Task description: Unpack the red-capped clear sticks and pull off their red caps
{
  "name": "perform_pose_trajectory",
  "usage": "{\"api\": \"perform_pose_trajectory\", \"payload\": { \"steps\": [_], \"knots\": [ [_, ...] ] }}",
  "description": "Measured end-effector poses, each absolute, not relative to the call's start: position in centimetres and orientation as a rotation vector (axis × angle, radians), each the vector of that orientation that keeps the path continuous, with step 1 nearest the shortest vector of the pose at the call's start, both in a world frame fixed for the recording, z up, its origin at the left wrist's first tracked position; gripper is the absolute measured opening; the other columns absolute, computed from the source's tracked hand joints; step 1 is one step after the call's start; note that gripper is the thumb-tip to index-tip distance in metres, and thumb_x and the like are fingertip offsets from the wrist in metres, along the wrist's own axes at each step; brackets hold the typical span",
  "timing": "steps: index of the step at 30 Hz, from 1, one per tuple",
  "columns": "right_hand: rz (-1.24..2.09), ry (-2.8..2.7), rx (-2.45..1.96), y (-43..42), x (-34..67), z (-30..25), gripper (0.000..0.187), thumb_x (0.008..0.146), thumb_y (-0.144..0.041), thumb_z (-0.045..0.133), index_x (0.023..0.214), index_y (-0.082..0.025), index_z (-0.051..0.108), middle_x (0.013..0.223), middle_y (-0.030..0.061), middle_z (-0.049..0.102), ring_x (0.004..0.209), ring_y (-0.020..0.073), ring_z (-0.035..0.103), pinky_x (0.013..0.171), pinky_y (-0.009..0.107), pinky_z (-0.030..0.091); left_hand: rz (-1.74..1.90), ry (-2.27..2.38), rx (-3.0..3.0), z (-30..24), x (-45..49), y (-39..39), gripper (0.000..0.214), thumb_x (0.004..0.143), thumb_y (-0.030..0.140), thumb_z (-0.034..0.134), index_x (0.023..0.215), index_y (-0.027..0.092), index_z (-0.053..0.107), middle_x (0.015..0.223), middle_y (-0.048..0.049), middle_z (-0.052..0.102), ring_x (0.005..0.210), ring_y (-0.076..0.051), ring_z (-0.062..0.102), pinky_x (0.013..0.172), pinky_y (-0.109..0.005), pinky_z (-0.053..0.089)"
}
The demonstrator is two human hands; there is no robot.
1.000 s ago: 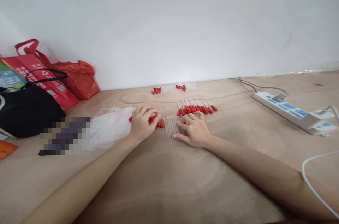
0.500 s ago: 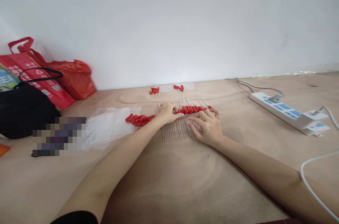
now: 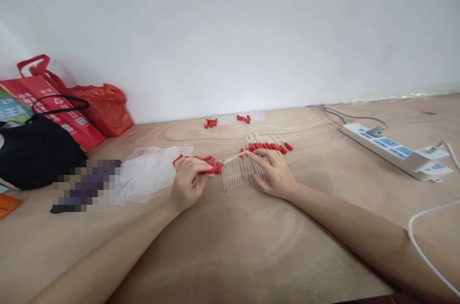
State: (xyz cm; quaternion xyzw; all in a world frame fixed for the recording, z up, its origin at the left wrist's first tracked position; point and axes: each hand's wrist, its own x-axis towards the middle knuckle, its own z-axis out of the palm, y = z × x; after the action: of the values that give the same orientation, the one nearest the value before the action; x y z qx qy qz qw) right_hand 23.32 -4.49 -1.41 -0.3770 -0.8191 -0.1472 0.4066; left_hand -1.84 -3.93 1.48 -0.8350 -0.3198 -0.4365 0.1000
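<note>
My left hand (image 3: 190,181) is closed, its thumb and fingers pinching at the red tip of a thin stick (image 3: 235,156). The pale shaft slants up to the right. Loose red pieces (image 3: 205,157) lie just behind these fingers, partly hidden. My right hand (image 3: 273,172) has its thumb and forefinger apart, resting over a row of thin clear sticks (image 3: 233,177). The forefinger reaches close to the pale stick's far end. Behind it, more sticks with red tips (image 3: 269,146) lie side by side, partly covered by this hand.
Clear plastic bags (image 3: 151,169) lie to the left. Two small groups of red pieces (image 3: 211,122) are near the wall. A white power strip (image 3: 388,148) with cables sits right. Red bags (image 3: 108,107) and a black bag (image 3: 39,150) stand at far left.
My left hand has moved left and toward me, from the row of sticks to the loose red pieces. My right hand has shifted slightly left, staying over the sticks.
</note>
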Motion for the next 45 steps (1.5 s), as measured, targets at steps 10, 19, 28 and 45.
{"api": "perform_pose_trajectory", "payload": {
  "steps": [10,19,28,45],
  "knots": [
    [-0.462,-2.147,-0.713,-4.4,22.7,-1.7,0.017,0.083,-0.030,0.050,0.094,-0.027,0.062,0.068,-0.0049,0.065,0.081,0.0125,0.054,0.098,0.043,0.014,-1.199,-0.647,-2.659,0.0,-0.7,-4.4,0.013,0.083,0.015,0.047,0.080,0.023,0.057,0.075,0.0027,0.067,0.074,-0.012,0.057,0.082,-0.035,0.032],
    [-0.457,-2.184,-0.770,-4.9,22.1,-1.8,0.018,0.084,-0.029,0.047,0.088,-0.024,0.064,0.060,-0.0034,0.059,0.071,0.0113,0.048,0.095,0.042,0.018,-0.972,-0.944,-2.726,-0.2,0.4,-4.3,0.015,0.083,0.034,0.051,0.085,0.024,0.062,0.089,0.0008,0.068,0.090,-0.017,0.056,0.091,-0.039,0.024],
    [-0.395,-2.227,-0.695,-5.1,22.1,-1.6,0.016,0.083,-0.027,0.047,0.080,-0.024,0.063,0.054,-0.0052,0.057,0.070,0.0116,0.047,0.094,0.044,0.014,-1.012,-0.876,-2.728,-0.1,0.2,-5.0,0.018,0.083,0.027,0.050,0.069,0.020,0.058,0.070,0.0030,0.064,0.079,-0.014,0.057,0.090,-0.038,0.023],
    [-0.373,-1.957,-1.042,-4.5,21.9,-2.1,0.015,0.079,-0.022,0.051,0.077,-0.023,0.065,0.059,-0.0026,0.062,0.064,0.0113,0.049,0.087,0.038,0.021,-1.336,-1.156,-2.431,-0.6,-1.9,-3.6,0.021,0.085,0.022,0.044,0.100,0.020,0.059,0.087,-0.0049,0.051,0.080,-0.014,0.053,0.070,-0.027,0.046]
  ]
}}
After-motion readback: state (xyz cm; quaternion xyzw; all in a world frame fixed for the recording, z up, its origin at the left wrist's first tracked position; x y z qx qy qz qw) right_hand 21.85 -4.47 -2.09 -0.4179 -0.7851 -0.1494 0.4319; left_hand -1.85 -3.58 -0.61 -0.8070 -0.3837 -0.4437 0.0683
